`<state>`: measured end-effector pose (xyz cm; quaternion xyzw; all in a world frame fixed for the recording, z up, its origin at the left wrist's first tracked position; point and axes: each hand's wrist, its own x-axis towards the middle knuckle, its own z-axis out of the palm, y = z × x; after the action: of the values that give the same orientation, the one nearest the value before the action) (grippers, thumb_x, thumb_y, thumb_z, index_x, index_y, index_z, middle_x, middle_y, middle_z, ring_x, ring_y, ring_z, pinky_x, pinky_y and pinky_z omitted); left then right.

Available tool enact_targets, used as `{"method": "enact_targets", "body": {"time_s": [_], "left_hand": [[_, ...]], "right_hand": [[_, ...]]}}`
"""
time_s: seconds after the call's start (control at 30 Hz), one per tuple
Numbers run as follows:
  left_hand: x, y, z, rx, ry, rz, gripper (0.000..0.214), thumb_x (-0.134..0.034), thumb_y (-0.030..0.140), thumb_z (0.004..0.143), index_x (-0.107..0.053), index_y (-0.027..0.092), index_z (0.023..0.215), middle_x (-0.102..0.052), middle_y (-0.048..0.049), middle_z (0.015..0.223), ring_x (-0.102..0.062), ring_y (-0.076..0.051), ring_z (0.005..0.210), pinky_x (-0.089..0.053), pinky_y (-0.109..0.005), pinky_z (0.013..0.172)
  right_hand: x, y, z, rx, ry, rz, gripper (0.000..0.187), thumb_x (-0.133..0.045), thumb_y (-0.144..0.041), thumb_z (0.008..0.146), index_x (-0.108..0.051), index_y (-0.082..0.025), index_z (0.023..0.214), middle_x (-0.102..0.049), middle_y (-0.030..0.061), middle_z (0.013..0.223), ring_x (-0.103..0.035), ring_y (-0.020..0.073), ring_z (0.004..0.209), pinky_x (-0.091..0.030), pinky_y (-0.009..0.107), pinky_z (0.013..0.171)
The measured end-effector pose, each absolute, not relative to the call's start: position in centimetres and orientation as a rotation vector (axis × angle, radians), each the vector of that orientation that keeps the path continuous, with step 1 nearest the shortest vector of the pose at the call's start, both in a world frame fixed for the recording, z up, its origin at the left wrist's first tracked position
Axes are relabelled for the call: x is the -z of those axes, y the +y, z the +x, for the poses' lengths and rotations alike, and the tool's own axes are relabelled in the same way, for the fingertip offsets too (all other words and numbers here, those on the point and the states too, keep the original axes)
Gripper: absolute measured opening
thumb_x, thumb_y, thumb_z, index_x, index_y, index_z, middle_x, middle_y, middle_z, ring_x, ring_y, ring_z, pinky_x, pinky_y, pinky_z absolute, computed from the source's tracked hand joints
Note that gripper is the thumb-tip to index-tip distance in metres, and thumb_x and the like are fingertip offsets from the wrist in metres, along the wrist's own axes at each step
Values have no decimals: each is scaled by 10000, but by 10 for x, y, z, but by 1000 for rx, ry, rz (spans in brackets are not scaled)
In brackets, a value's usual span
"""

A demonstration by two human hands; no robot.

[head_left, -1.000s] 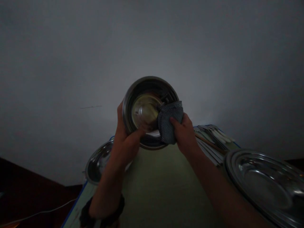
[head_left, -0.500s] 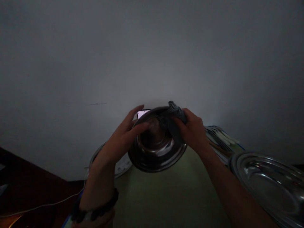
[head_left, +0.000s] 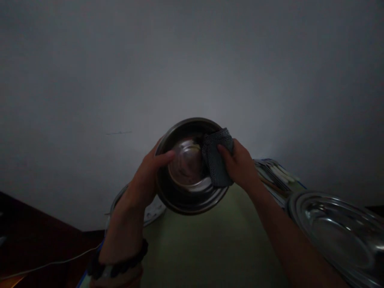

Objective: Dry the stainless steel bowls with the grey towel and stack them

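A shiny metal bowl [head_left: 187,164] is held up in front of me, its inside tilted toward my view. My left hand [head_left: 150,170] grips its left rim, thumb inside and the other fingers hidden behind. A dark grey patterned cloth [head_left: 217,160] lies folded over the bowl's right rim and inner wall. Pinching that cloth against the rim is my right hand [head_left: 241,164], with its thumb on the inner side. The fingers behind the rim are out of sight.
A large oval metal tray [head_left: 339,240] lies at the right. Behind it are several long, thin utensils [head_left: 277,176]. A white plate-like dish [head_left: 154,211] is partly hidden behind my left forearm. The greenish table [head_left: 216,244] meets a pale wall [head_left: 192,60]. A white cable [head_left: 60,262] runs at lower left.
The bowl has tipped up, so more of its inside faces me, and it has shifted slightly left. The phone behind it is now hidden. The cloth shows more fully on the right rim.
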<state>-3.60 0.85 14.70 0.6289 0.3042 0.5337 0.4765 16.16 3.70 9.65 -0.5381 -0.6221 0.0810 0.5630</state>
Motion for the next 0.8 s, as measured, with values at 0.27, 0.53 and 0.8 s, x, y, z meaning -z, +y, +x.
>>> {"method": "enact_targets", "body": {"time_s": [0.27, 0.53, 0.8], "left_hand": [[-136, 17, -43, -1019, 763, 1350, 479, -575, 405, 783, -622, 195, 1210, -748, -64, 871, -706, -270, 783, -571, -405, 708], [-124, 16, -3, -1600, 565, 1628, 772, -657, 321, 778, -267, 409, 1439, -458, 17, 1448, -402, -240, 1344, -390, -387, 1072], [-118, 24, -16, -1583, 802, 1566, 481, -644, 301, 796, -567, 256, 1269, -654, -37, 1218, -559, -288, 1190, -453, -414, 1018]], "right_hand": [[-105, 31, 167, -116, -1703, -1245, 189, -465, -378, 866, -440, -228, 753, -575, 34, 696, -501, 180, 636, -352, 303, 607], [-79, 55, 159, -458, -1094, -1157, 262, -447, -436, 855, -534, -192, 896, -634, 89, 869, -570, 221, 803, -435, 342, 660], [-91, 48, 168, -174, -1229, -1312, 191, -456, -404, 847, -447, -231, 768, -590, 69, 760, -538, 225, 725, -383, 334, 629]]}}
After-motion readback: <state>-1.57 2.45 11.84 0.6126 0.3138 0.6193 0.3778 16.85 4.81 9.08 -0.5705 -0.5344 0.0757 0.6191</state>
